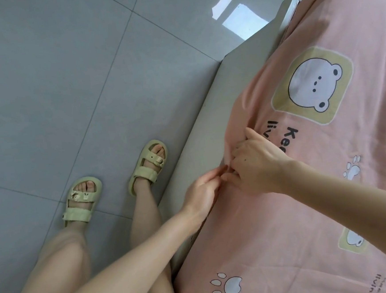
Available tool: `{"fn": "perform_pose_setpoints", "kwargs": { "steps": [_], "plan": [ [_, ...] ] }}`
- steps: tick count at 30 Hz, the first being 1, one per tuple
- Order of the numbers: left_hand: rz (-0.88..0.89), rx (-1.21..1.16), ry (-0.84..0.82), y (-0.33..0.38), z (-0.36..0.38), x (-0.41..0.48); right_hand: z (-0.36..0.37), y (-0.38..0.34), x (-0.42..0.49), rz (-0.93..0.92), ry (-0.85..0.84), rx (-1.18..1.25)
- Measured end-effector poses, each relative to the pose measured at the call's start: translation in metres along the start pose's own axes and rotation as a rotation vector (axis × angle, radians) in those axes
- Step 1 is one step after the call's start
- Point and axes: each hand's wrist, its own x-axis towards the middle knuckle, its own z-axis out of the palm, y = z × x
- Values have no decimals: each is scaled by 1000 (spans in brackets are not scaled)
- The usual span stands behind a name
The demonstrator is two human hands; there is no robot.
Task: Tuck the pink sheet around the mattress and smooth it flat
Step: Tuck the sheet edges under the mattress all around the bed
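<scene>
Nearest to us we see our bare legs on the left, and the pink sheet (313, 217) fills the right side. It has paw prints (228, 287) near us and words we cannot read in full. The sheet lies over the mattress, which is hidden under it, so we cannot see the mattress itself.

A bit farther, our left hand (201, 193) and right hand (256, 166) meet at the edge of the bed. The left fingers are curled and pinch a bit of the sheet's edge. The right fingers are bent and closed on a bunch of the same cloth, with the thumb sticking up. The two hands touch each other. The sheet is wrinkled there.

To the left of the hands, our feet in pale green sandals (148, 166) stand on the grey tiled floor (55, 76), just beside the grey bed frame (210, 112).

Farther on, a white bear face (314, 83) in a yellow square is printed on the sheet. Far away, a bright patch of light (244, 22) shines on the floor.
</scene>
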Motion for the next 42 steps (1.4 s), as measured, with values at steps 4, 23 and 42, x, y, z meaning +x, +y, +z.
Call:
{"fn": "perform_pose_setpoints", "kwargs": {
  "steps": [4,23,42],
  "plan": [
    [-213,-219,-245,3,22,4,3,1,-23,86,173,36],
    [-50,142,-306,123,44,103,-3,53,-35,93,472,132],
    [100,511,-204,180,71,172,-12,182,-24,362,613,-50]
  ]
}}
